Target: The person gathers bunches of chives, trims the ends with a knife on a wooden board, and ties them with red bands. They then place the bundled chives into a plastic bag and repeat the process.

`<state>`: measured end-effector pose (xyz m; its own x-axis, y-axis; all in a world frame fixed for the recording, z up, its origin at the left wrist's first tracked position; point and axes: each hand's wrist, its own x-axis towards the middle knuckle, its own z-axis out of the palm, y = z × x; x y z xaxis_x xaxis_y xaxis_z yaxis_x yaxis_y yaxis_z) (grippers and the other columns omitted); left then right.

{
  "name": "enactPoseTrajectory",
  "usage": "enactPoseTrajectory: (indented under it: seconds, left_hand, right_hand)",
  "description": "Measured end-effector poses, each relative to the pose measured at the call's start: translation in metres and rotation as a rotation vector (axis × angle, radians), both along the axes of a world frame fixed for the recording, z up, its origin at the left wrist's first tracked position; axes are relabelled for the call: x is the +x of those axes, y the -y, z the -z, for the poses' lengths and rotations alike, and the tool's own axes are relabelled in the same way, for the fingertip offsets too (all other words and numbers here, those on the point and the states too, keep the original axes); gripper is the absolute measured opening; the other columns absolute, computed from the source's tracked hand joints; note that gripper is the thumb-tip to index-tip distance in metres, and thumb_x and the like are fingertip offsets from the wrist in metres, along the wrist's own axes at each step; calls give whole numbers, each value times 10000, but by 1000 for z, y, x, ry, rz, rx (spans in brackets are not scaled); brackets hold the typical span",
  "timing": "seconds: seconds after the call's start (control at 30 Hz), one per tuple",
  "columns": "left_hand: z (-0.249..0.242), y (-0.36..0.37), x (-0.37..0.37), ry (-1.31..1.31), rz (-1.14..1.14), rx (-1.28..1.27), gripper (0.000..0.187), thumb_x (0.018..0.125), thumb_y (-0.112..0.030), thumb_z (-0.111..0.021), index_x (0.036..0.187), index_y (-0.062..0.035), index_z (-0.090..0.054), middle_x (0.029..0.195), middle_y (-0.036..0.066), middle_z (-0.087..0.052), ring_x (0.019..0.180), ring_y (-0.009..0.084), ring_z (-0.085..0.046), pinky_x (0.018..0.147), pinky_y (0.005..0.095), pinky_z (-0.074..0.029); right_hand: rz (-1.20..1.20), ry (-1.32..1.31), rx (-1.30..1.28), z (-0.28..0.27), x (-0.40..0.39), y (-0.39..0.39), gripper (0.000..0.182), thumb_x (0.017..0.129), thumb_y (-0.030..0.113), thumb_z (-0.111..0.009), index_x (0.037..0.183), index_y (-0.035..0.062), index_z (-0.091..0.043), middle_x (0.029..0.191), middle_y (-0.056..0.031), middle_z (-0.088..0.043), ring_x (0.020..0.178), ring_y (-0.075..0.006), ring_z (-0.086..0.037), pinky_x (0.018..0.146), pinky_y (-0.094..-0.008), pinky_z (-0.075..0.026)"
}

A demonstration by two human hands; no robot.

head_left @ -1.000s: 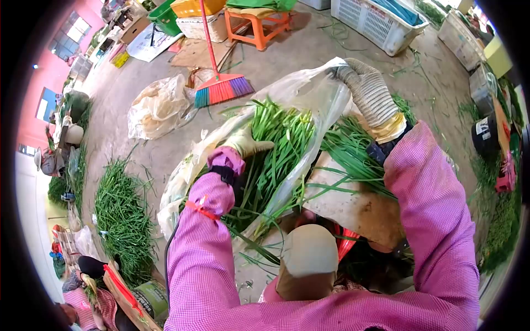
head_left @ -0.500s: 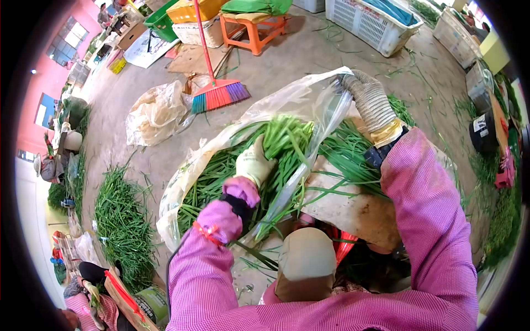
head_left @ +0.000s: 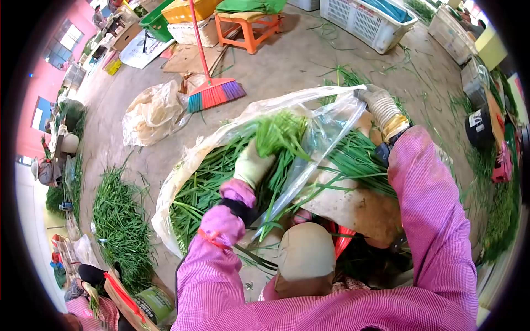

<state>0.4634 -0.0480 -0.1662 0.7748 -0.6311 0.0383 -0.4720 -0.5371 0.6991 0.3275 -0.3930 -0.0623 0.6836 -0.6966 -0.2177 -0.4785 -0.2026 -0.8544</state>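
Note:
My left hand (head_left: pixel 254 166), in a pale glove, is closed around a bunch of green chives (head_left: pixel 280 135), its light ends up and slightly blurred. It is inside the mouth of a large clear plastic bag (head_left: pixel 175 193), over more long green chives (head_left: pixel 212 168) lying in it. My right hand (head_left: pixel 378 103), in a grey ribbed glove, grips the bag's rim at the upper right; its fingertips are partly hidden. Below it, another heap of chives (head_left: pixel 359 160) lies on a stained pale board (head_left: pixel 353 205) in front of my knee.
Left of the bag, a pile of chives (head_left: pixel 121 226) covers the floor. A crumpled plastic bag (head_left: pixel 153 118) and a broom (head_left: pixel 215 95) lie beyond, near an orange stool (head_left: pixel 250 34). A white crate (head_left: pixel 364 25) stands at the back. Another person's gloved hand (head_left: pixel 91 289) shows at lower left.
My right hand has come down and a little to the right with the bag's rim. The bunch in my left hand has shifted slightly and blurred. The view has moved slightly.

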Motion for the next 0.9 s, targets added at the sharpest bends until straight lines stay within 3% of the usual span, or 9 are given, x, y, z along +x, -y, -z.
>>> enactPoseTrajectory:
  seconds: [0.1, 0.27, 0.37, 0.5, 0.57, 0.6, 0.73, 0.87, 0.9]
  left_hand:
    - [3, -1, 49, -698, -84, -171, 452, 794, -176, -753, 1191, -11, -613, 1000, 80, -692, 875, 156, -641, 816, 308, -519]
    - [27, -1, 75, -819, -42, -175, 446, 794, -100, -742, 1208, -13, -601, 1011, 81, -689, 860, 178, -650, 788, 324, -539]
    - [32, -2, 77, -808, 2, -222, 469, 795, -64, -737, 1234, -21, -577, 1020, 83, -687, 845, 191, -657, 776, 337, -553]
    - [2, -3, 80, -699, -56, -108, 477, 793, -130, -745, 1227, -1, -597, 1057, 111, -693, 940, 200, -654, 853, 337, -523]
    - [41, -11, 117, -439, -51, 14, 597, 737, -250, -771, 1241, 12, -588, 1097, 150, -691, 990, 247, -655, 912, 364, -493]
    - [13, -8, 112, -344, -51, 126, 622, 714, -268, -763, 1237, 19, -585, 1116, 194, -684, 1051, 300, -650, 934, 383, -485]
    - [26, -5, 128, -176, -144, 436, 753, 719, -342, -773, 1350, -37, -496, 1243, 248, -612, 1168, 352, -594, 992, 418, -456]
    - [-8, 16, 81, 406, -279, 743, 934, 725, -443, -799, 1462, -129, -318, 1370, 159, -509, 1297, 334, -453, 1044, 473, -374]
    - [-19, 16, 69, 510, -238, 665, 874, 720, -412, -804, 1417, -117, -368, 1320, 172, -522, 1244, 341, -477, 1020, 466, -389]
  right_hand:
    - [-38, -95, -409, -51, -2, -45, 463, 895, 173, -644, 1309, -2, -534, 1314, -232, -572, 1193, -309, -569, 1003, -354, -433]
    - [-337, 546, -612, -94, -14, -146, 311, 915, 49, -593, 1226, 36, -598, 1119, -132, -663, 1078, -245, -619, 942, -310, -469]
    - [-594, 237, 50, -67, 5, -202, 249, 949, 103, -562, 1184, 53, -630, 1069, -125, -683, 1022, -237, -646, 884, -334, -498]
    - [-1260, -563, -784, 70, 64, -160, 405, 847, 244, -632, 1172, 3, -632, 991, -241, -678, 947, -366, -663, 845, -381, -536]
    - [-606, -417, 149, 112, 56, -127, 552, 854, 274, -690, 1313, 18, -519, 1164, -235, -625, 1017, -395, -653, 905, -456, -525]
    - [46, -398, 911, 96, 60, -134, 601, 870, 286, -694, 1360, 21, -465, 1244, -239, -590, 1042, -413, -643, 939, -496, -513]
    - [68, -184, 898, 105, 69, -145, 651, 922, 377, -625, 1406, 17, -380, 1371, -251, -493, 1049, -454, -632, 903, -563, -525]
    - [-18, -415, 752, 93, 77, -136, 545, 944, 413, -525, 1352, 53, -500, 1096, -223, -658, 975, -361, -681, 774, -411, -578]
    - [-162, -365, 343, 107, 78, -129, 502, 938, 411, -526, 1292, 57, -557, 1042, -212, -673, 931, -344, -690, 772, -391, -566]
